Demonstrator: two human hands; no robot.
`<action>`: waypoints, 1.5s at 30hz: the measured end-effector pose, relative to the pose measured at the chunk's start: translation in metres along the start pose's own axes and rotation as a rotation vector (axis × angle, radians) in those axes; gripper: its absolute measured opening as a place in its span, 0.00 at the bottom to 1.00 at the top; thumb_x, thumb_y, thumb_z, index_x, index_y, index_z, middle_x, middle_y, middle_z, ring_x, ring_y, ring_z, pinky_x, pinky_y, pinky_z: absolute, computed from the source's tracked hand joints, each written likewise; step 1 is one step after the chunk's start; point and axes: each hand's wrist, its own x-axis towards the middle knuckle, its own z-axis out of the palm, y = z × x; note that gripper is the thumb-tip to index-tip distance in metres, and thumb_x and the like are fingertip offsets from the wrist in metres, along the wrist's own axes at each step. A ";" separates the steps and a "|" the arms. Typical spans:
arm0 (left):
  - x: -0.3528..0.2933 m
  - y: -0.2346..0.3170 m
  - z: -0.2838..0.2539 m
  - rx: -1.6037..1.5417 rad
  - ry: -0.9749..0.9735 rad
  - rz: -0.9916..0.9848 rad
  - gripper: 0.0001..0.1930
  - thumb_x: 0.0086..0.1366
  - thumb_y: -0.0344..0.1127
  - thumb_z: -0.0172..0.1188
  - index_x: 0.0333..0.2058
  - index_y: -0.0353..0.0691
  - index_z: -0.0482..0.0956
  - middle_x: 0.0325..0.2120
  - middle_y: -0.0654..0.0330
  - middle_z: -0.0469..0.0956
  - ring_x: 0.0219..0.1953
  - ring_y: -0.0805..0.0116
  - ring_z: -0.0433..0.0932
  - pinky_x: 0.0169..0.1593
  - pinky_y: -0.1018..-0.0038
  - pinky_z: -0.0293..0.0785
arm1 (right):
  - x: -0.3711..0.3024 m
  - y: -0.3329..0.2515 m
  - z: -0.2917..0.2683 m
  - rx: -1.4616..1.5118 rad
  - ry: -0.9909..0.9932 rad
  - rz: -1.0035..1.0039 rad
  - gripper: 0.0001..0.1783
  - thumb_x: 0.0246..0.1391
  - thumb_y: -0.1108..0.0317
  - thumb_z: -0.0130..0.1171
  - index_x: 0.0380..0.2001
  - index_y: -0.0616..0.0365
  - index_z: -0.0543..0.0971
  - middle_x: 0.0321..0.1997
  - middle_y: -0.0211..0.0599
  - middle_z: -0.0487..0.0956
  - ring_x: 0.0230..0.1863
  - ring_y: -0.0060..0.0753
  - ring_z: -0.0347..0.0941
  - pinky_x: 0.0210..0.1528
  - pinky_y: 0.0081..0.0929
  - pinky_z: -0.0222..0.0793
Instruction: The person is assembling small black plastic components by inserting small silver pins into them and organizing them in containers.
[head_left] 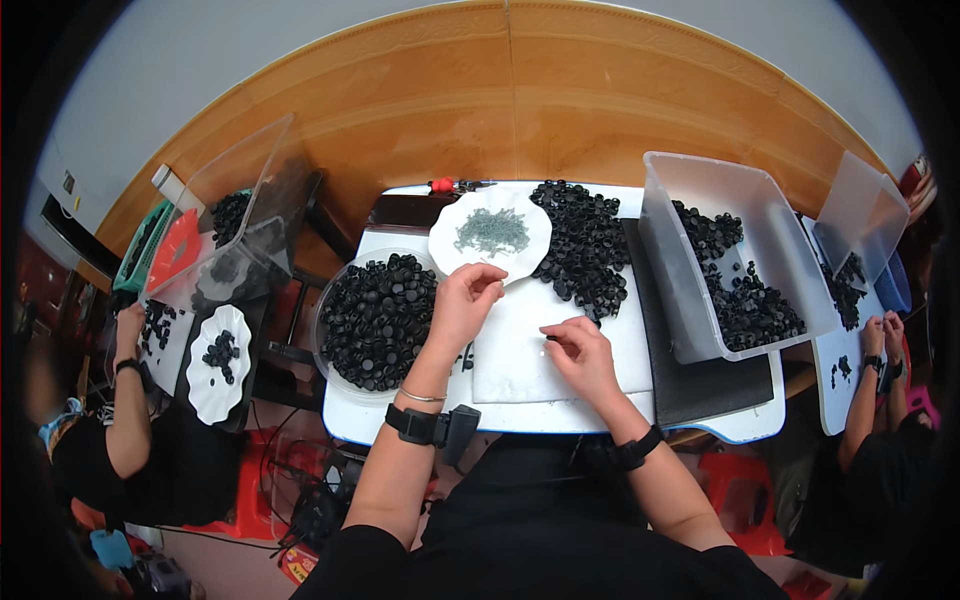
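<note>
My left hand [468, 302] is closed in a pinch at the near rim of a white scalloped plate [443, 232]. Whatever its fingertips hold is too small to make out. On the plate lies a heap of tiny grey-green pieces [492, 231]. My right hand [582, 362], over the white work pad [520, 370], pinches a small black part between thumb and forefinger. A round clear tub of black round caps [378, 320] stands beside my left forearm. Beyond my right hand, small black ring-like parts [582, 240] are piled on the table.
A translucent bin [690, 300] with more black parts stands on a dark mat [690, 385] at the right. A red-handled tool [442, 185] lies at the back edge. Co-workers' hands [130, 320] work at the left, and others [880, 335] at the right.
</note>
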 end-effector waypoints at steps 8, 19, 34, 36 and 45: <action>-0.013 0.014 0.005 -0.206 -0.081 -0.137 0.09 0.58 0.25 0.56 0.39 0.30 0.75 0.30 0.58 0.78 0.33 0.73 0.79 0.38 0.81 0.75 | -0.003 0.000 0.000 0.039 0.096 -0.032 0.12 0.43 0.79 0.57 0.35 0.59 0.79 0.34 0.34 0.71 0.31 0.24 0.73 0.34 0.18 0.73; -0.049 0.007 0.030 -0.551 -0.105 -0.321 0.09 0.59 0.24 0.56 0.39 0.31 0.72 0.33 0.56 0.76 0.35 0.67 0.79 0.38 0.80 0.77 | -0.003 0.008 0.000 0.251 0.086 0.050 0.13 0.44 0.79 0.59 0.37 0.63 0.74 0.36 0.36 0.76 0.35 0.22 0.74 0.39 0.17 0.72; -0.057 -0.008 0.062 -0.525 -0.006 -0.164 0.06 0.55 0.24 0.60 0.32 0.33 0.76 0.30 0.61 0.78 0.32 0.78 0.75 0.37 0.84 0.71 | -0.004 0.014 -0.006 0.524 0.007 0.091 0.10 0.48 0.81 0.58 0.36 0.66 0.72 0.37 0.36 0.76 0.39 0.22 0.74 0.43 0.18 0.72; -0.058 -0.010 0.062 -0.526 -0.018 -0.164 0.06 0.55 0.25 0.61 0.33 0.34 0.76 0.30 0.61 0.78 0.33 0.79 0.74 0.38 0.83 0.70 | -0.004 0.015 -0.006 0.545 0.008 0.094 0.11 0.48 0.81 0.58 0.36 0.66 0.71 0.37 0.36 0.75 0.39 0.22 0.74 0.43 0.17 0.72; -0.058 -0.007 0.060 -0.506 0.005 -0.215 0.06 0.57 0.25 0.58 0.35 0.32 0.77 0.31 0.59 0.78 0.31 0.76 0.76 0.37 0.83 0.73 | -0.005 0.016 -0.007 0.556 -0.017 0.139 0.11 0.48 0.81 0.57 0.36 0.63 0.71 0.37 0.33 0.74 0.39 0.20 0.72 0.44 0.16 0.70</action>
